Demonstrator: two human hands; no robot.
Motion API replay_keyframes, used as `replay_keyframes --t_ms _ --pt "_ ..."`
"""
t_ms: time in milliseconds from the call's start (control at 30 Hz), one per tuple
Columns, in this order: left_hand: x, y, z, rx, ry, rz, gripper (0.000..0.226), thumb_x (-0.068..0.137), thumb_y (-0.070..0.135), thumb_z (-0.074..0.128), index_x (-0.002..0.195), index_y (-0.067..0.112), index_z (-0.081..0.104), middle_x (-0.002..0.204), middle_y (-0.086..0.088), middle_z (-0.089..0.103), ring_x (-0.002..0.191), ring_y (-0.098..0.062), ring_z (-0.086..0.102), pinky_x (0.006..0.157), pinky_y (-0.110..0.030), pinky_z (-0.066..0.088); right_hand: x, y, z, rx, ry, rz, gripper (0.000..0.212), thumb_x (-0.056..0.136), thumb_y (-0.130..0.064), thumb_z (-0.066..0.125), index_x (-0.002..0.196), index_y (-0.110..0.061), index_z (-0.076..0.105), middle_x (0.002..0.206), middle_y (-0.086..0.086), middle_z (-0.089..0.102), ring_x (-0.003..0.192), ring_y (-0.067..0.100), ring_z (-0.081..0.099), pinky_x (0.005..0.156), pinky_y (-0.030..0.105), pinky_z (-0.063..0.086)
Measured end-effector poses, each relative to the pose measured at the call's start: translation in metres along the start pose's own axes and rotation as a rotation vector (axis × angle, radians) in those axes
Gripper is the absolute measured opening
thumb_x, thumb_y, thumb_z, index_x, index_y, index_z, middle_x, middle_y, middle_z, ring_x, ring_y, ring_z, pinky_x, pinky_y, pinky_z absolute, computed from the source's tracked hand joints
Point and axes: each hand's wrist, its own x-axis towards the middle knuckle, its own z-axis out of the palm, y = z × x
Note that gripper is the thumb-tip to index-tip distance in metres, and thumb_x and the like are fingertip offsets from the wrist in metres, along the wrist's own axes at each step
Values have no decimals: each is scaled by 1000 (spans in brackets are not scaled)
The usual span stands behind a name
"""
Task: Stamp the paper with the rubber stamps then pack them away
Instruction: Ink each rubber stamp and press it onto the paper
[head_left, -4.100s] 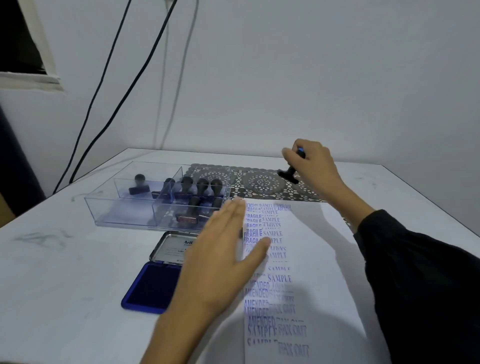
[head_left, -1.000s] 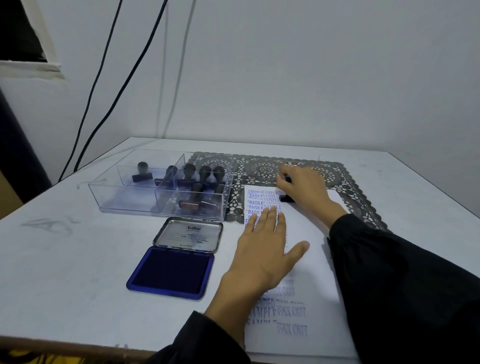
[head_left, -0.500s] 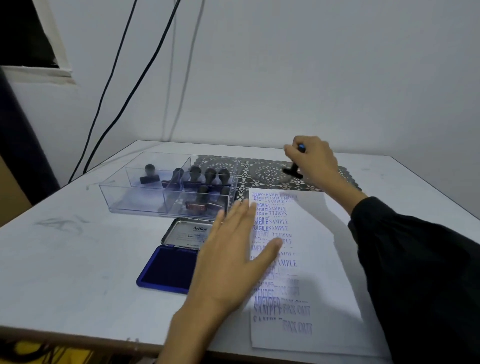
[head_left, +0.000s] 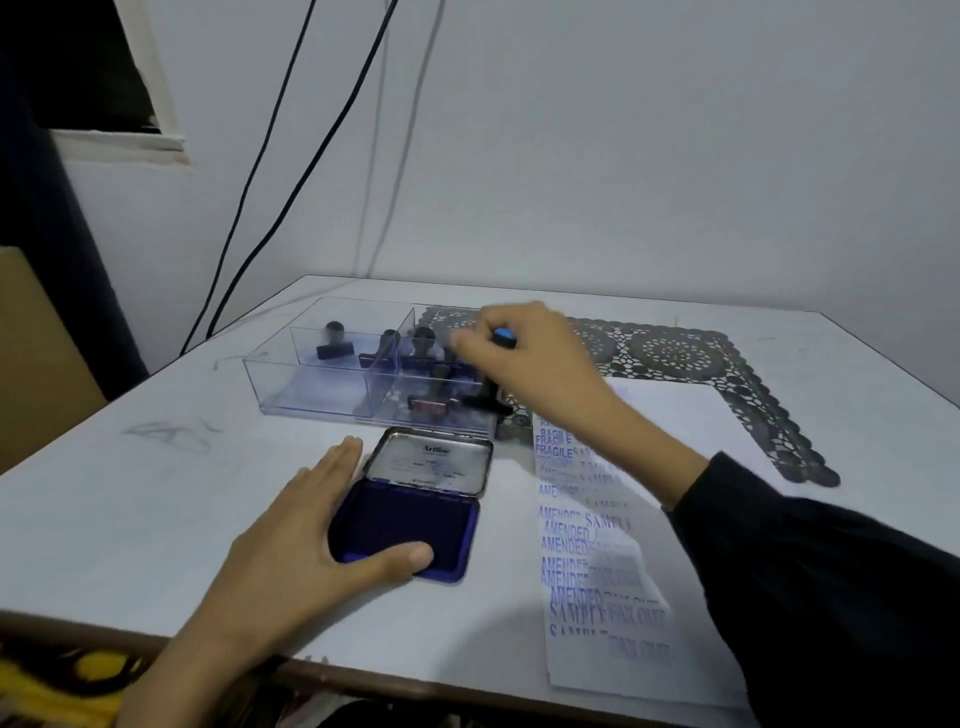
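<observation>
Right hand (head_left: 540, 358) gripping stamp (head_left: 491, 395), raised

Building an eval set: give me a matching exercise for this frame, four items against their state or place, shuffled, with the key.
Items
1. right hand
2. left hand
3. ink pad
4. paper

States
A. lies flat, with rows of blue imprints down its left side
B. grips a black stamp with a blue-tipped handle, by the right end of the clear organizer tray
C. lid open, dark blue pad exposed
D. rests on the table, thumb on the ink pad's near edge

Pairs: 1-B, 2-D, 3-C, 4-A
</observation>
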Motion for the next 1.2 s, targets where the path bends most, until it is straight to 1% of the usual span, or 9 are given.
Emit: replay_keyframes --t_ms 133,233,367,633,833,933,1000,1100,1200 --pt "-2 1 2 98 -10 47 123 42 98 45 147 46 7 142 32 29 137 -5 30 110 -34 34 -17 -9 43 -107 -203 -31 39 86 -42 60 54 -26 44 54 -5 52 63 18 56 67 34 51" --pt "0 3 1 120 -6 121 107 46 94 51 139 53 18 120 40 41 117 2 44 91 -29 47 -24 -12 66 -191 -258 -54 35 85 -43 60 59 -25 46 63 -4 55 71 23 57 64 32 44" --pt "-1 9 -1 121 11 172 80 48 88 57 118 60 29 116 45 36 101 8 46 74 -23 48 -37 -16 87 -272 -129 -139 23 89 -35 52 71 -19 52 69 3 55 71 30 52 54 33 29" --pt "1 8 -1 144 21 174 78 45 95 49 111 55 35 114 42 39 101 9 44 66 -17 40 -50 -16 89 -366 8 -289 22 88 -28 50 70 -20 41 51 -2 39 48 26 39 45 30 21" --pt "-4 17 0 99 37 178 55 49 81 62 95 58 40 111 56 29 101 26 37 78 -20 34 -70 -10 87 -443 19 -410 13 91 -27 50 80 -20 48 52 2 52 43 28 46 42 31 32" --pt "-3 14 -1 102 10 167 74 48 89 57 113 60 37 119 46 41 111 20 37 88 -23 39 -67 -12 79 -352 -33 -400 20 96 -35 45 83 -20 46 61 3 58 54 31 52 49 37 39" --pt "-2 12 0 112 9 167 91 47 93 51 128 58 31 135 40 35 125 17 27 108 -31 34 -58 -12 67 -245 -77 -289 26 96 -45 43 82 -24 45 65 0 59 64 30 56 58 37 43" --pt "-7 19 3 69 66 174 102 43 94 43 133 62 9 135 51 -1 115 37 -19 113 -21 7 -35 3 37 -150 -7 -149 25 94 -45 48 78 -27 46 65 -2 55 66 25 57 62 33 44" --pt "-8 40 15 -42 139 249 87 56 86 45 135 59 20 133 58 -3 123 32 -12 107 -3 -1 -11 31 -4 -151 120 -36 28 95 -39 49 72 -24 45 64 -4 55 55 11 48 53 25 40"
